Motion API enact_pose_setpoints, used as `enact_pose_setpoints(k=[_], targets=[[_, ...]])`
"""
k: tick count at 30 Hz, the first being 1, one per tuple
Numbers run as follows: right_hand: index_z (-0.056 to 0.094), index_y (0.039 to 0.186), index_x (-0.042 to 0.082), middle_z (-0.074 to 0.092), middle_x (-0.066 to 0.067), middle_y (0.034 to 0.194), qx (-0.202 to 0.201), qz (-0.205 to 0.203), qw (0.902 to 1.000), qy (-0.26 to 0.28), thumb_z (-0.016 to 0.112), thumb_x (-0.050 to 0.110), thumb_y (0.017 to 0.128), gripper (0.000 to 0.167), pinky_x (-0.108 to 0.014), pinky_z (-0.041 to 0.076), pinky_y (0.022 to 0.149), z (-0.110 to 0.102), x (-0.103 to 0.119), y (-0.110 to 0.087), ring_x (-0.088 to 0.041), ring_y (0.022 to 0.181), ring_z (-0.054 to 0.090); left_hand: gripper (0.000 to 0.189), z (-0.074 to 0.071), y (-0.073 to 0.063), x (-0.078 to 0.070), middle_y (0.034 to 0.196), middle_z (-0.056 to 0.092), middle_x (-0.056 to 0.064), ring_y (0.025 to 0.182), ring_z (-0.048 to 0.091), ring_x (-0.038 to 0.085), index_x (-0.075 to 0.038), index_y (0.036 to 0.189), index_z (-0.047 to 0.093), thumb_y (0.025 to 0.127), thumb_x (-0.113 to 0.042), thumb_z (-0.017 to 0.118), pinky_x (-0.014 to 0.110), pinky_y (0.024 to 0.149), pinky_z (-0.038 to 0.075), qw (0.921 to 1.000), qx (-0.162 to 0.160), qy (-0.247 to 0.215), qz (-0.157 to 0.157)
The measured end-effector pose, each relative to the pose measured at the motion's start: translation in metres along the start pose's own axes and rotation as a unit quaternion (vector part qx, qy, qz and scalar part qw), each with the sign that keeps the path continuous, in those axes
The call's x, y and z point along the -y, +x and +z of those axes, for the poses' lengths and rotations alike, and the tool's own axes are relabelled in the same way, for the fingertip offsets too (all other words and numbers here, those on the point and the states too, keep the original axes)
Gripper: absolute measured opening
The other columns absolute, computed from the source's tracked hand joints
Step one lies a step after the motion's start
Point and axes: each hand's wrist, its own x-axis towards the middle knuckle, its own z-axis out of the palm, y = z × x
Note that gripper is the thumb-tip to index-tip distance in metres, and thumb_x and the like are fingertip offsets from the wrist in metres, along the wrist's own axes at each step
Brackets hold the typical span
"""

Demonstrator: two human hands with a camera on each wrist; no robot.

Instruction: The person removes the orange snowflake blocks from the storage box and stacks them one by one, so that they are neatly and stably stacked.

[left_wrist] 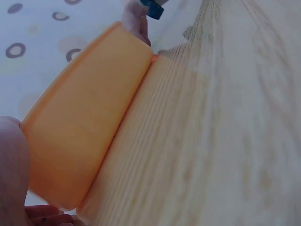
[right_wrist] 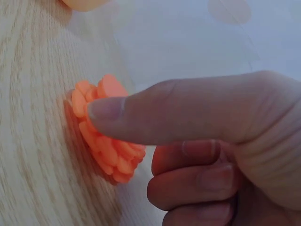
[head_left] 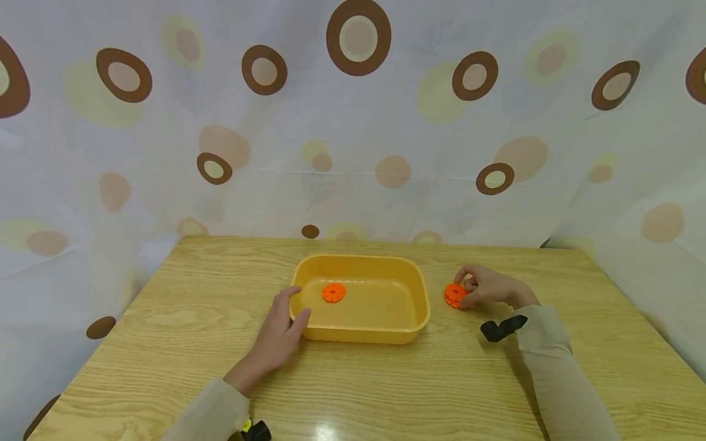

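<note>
A shallow yellow plastic bin [head_left: 358,335] sits on the wooden table, and one flat orange notched disc [head_left: 333,292] lies inside it toward the left. My left hand [head_left: 280,335] grips the bin's left end, thumb at the front corner and fingers along the side; the left wrist view shows the bin's outer wall [left_wrist: 89,108] close up. To the right of the bin, my right hand [head_left: 485,288] pinches at a small stack of orange notched discs [head_left: 455,295]. In the right wrist view the thumb [right_wrist: 108,113] presses the discs [right_wrist: 108,155], while three fingers stay curled beside them.
The light wooden table [head_left: 353,392] extends around the bin on all sides. Behind it hangs a pale cloth [head_left: 353,122] printed with brown and beige circles. A black wrist device [head_left: 503,328] is by the right sleeve, and another [head_left: 256,430] by the left.
</note>
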Motion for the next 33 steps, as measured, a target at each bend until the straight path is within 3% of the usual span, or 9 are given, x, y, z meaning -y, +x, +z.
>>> enact_pose_setpoints(k=[9,23,33], targets=[[0.036,0.118,-0.010,0.029,0.003,0.065,-0.005,-0.004,0.9999,0.010,0.073,0.002,0.079,0.055,-0.023,0.031,0.057,0.0003,0.0020,0.0011,-0.008,0.056,0.031,0.045,-0.0016,-0.0013,0.0004,0.135,0.042,0.022,0.098,0.047,0.028,-0.005,0.140,0.034,0.101,-0.023,0.048,0.047,0.093,0.039,1.0000,0.000,0.003,-0.001],[0.036,0.122,-0.012,0.029,0.001,0.067,-0.006,-0.034,0.9994,0.007,0.069,0.003,0.083,0.053,-0.024,0.033,0.059,-0.0008,0.0018,-0.0031,-0.009,0.057,0.031,0.046,0.0018,0.0004,-0.0007,0.142,0.037,0.024,0.128,0.041,0.037,-0.003,0.140,0.034,0.101,-0.023,0.048,0.055,0.108,0.032,1.0000,-0.002,-0.009,-0.002],[0.038,0.121,-0.013,0.028,0.003,0.066,-0.015,-0.068,0.9976,-0.004,0.067,0.003,0.086,0.049,-0.024,0.033,0.058,0.0006,0.0044,0.0006,-0.007,0.056,0.029,0.046,0.0002,-0.0010,-0.0018,0.140,0.039,0.022,0.113,0.047,0.032,-0.004,0.140,0.034,0.101,-0.025,0.047,0.052,0.102,0.036,1.0000,0.002,-0.003,-0.004]])
